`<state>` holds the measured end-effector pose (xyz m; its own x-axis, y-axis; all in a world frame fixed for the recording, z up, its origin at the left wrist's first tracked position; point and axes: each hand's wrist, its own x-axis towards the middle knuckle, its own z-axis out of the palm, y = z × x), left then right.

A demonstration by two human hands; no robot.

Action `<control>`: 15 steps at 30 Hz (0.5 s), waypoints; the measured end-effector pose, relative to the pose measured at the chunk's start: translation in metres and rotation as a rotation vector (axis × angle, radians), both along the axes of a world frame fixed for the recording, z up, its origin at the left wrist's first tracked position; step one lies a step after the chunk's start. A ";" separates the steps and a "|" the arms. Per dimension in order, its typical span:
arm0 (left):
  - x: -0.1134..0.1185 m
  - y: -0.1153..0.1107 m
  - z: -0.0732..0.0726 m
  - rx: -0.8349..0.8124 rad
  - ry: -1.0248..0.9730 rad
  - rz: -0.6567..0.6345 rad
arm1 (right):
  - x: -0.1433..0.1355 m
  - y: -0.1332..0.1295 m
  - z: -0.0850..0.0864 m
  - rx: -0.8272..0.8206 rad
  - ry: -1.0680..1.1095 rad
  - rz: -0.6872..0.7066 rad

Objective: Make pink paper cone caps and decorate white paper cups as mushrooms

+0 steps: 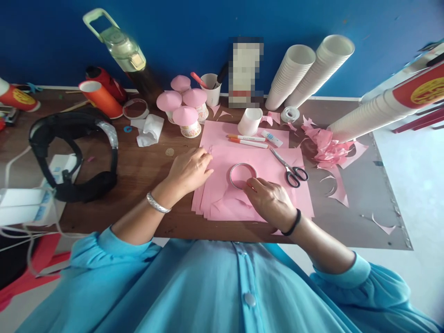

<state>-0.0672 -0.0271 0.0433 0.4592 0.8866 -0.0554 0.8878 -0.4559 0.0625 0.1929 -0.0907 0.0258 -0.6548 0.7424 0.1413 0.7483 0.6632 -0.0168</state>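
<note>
My right hand [272,203] pinches the near edge of a thin round ring [231,175], which looks like a narrow tape roll. The ring sits over a stack of pink paper [222,159], and pink shows through it. Cut pink pieces lie just below it, partly covered by my fingers. At the stack's left edge rests my left hand [190,171], thumb apart from the loosely bent fingers and nothing seen in its grasp. Black-handled scissors [294,175] lie on the paper to the right. Two orange-and-white markers [248,141] and a glue stick [272,138] lie above the ring.
Several paper cups with pink cone tops [186,116] stand at the back, beside a tall bottle [130,58]. Cup stacks [291,76] lean against the blue wall. Pink scraps [328,150] are heaped at right. A black headset [72,155] lies at left.
</note>
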 end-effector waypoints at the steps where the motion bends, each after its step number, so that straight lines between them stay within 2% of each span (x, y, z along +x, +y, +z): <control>1: 0.000 0.002 0.000 -0.009 0.000 0.004 | -0.001 0.000 0.000 -0.014 0.008 0.003; 9: 0.002 0.009 0.009 -0.032 0.002 0.068 | -0.005 -0.002 0.001 -0.006 -0.009 0.016; 15: -0.001 0.015 0.007 -0.068 -0.072 0.084 | -0.002 -0.010 0.005 -0.070 -0.009 0.031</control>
